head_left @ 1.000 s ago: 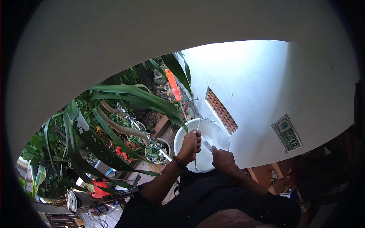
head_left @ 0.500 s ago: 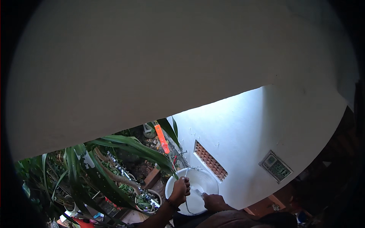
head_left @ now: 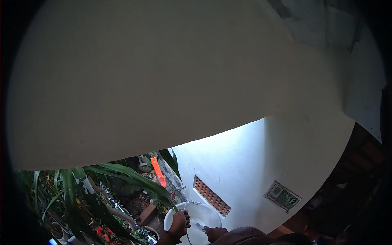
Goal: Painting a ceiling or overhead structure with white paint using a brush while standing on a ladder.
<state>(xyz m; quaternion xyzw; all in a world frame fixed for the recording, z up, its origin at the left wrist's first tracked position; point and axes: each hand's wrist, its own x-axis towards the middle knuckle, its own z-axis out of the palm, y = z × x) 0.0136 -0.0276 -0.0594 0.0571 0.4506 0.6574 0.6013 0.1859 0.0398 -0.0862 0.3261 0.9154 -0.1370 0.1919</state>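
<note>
A round white basin [head_left: 169, 222] stands low against the white wall, below both my hands. Over its left side, my left hand [head_left: 179, 224] is closed in a fist on a thin pale strand [head_left: 185, 205]. The strand pokes out above the fist and shows again below it. The tip of a long green leaf [head_left: 163, 194] ends beside that fist. My right hand [head_left: 215, 234] is closed at the basin's right side on a small flat grey tool [head_left: 199, 225], pointing into the basin. Its exact kind is too small to tell.
Broad-leaved plants [head_left: 73, 200] and a brick [head_left: 148, 214] lie to the left. A bright orange strip [head_left: 158, 172] hangs behind the basin. On the wall are a brick vent [head_left: 212, 196] and a plaque [head_left: 283, 197]. A large pale overhang [head_left: 155, 81] covers the upper view.
The view has tilted up, so the basin, hands and plants sit lower and slightly left in the picture. Both hands keep their grips over the basin.
</note>
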